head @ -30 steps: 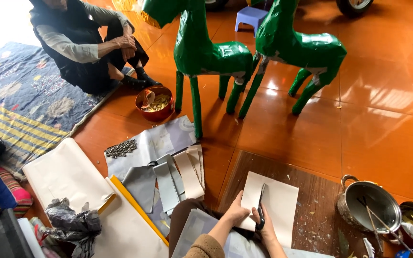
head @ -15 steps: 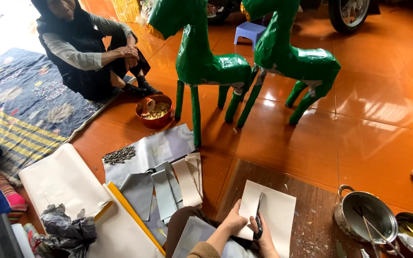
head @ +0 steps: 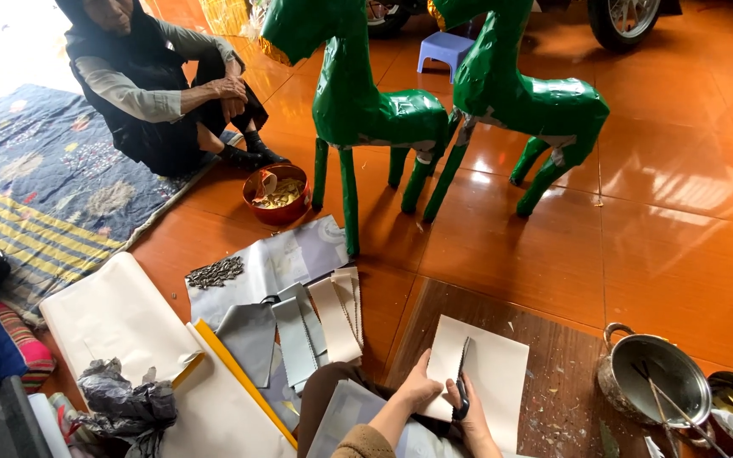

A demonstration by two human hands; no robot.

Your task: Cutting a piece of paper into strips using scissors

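A glossy orange tiled floor (head: 680,220) fills the room and mirrors pale daylight, which is brightest at the upper left. A blue patterned mat (head: 36,170) with a yellow-striped edge lies on the left, where a person in dark clothes (head: 154,93) sits. A small purple plastic stool (head: 445,49) and a wheel (head: 625,21) stand at the far side.

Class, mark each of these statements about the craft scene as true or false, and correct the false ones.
1. The right hand holds scissors cutting a white sheet. True.
2. The two animal figures are red. False: they are green.
3. The metal pot stands right of the sheet. True.
4. The left hand is lifted clear of the sheet. False: it rests on the sheet.
5. The red bowl sits on the wooden board. False: it sits on the floor.
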